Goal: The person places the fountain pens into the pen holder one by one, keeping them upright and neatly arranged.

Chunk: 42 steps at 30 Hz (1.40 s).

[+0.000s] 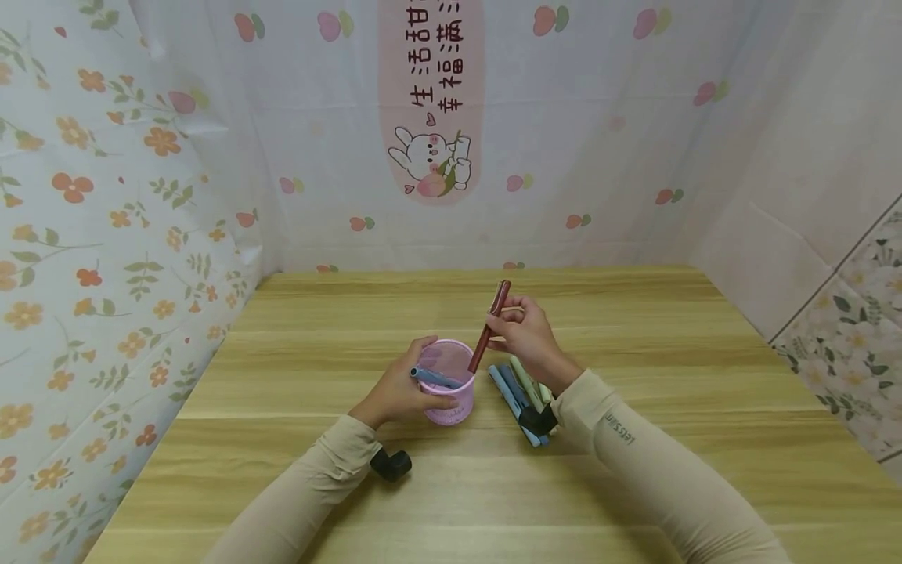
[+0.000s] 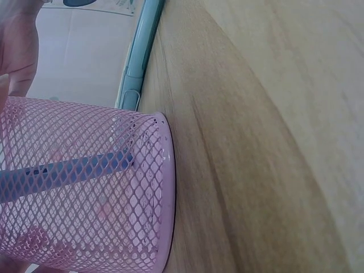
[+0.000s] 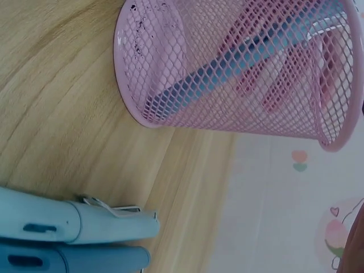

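A pink mesh pen cup stands on the wooden table, and my left hand grips its near side. A blue pen leans inside it, seen through the mesh. My right hand pinches a dark red pen, held tilted with its lower end just over the cup's right rim. Several pens in pale blue, blue and light green lie on the table right of the cup, under my right wrist; two show in the right wrist view.
Patterned cloth walls close in the table on the left, back and right. A black wrist-camera mount hangs under my left forearm. A pale green pen lies beyond the cup in the left wrist view.
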Motion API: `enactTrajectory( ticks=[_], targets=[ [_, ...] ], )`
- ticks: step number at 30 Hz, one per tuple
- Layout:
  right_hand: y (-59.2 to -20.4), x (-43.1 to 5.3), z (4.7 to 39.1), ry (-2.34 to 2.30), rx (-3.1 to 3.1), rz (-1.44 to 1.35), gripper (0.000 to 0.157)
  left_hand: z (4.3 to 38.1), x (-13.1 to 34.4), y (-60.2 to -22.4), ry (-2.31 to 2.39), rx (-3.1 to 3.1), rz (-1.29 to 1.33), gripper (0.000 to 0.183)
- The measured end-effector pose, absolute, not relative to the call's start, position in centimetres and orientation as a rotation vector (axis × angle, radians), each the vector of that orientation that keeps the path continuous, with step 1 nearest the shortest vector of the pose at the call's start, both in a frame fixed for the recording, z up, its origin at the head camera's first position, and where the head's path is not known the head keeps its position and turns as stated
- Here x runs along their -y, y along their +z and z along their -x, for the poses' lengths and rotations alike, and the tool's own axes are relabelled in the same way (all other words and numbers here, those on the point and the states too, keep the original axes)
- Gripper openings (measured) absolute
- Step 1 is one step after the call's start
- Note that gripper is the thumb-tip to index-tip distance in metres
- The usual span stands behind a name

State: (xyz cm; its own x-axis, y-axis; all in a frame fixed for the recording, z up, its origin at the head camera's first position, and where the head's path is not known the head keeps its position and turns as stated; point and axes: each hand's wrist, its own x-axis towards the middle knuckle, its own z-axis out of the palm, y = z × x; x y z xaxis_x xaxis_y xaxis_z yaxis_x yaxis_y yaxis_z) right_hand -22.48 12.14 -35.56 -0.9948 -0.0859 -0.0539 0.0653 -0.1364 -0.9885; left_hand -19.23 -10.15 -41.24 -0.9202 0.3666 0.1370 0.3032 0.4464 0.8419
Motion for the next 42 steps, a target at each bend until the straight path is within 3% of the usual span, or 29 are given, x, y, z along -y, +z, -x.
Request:
enactTrajectory(
  ticks=[16,37,42],
  targets=[
    [-36.1,-10.7,21.8,-2.263,-2.182,0.178,0.036,19.4,10.1,-41.0,1.508,-2.604,-0.610,0.102],
    [-37.0,-10.3,21.4,-2.045,-2.454,0.331,0.032,19.4,10.1,-41.3,1.512,-2.601,-0.631,0.104],
    [-36.9,-10.3,21.4,-2.037,-2.456,0.349,0.031,19.5,10.1,-41.2,1.521,-2.595,-0.652,0.097]
  ],
)
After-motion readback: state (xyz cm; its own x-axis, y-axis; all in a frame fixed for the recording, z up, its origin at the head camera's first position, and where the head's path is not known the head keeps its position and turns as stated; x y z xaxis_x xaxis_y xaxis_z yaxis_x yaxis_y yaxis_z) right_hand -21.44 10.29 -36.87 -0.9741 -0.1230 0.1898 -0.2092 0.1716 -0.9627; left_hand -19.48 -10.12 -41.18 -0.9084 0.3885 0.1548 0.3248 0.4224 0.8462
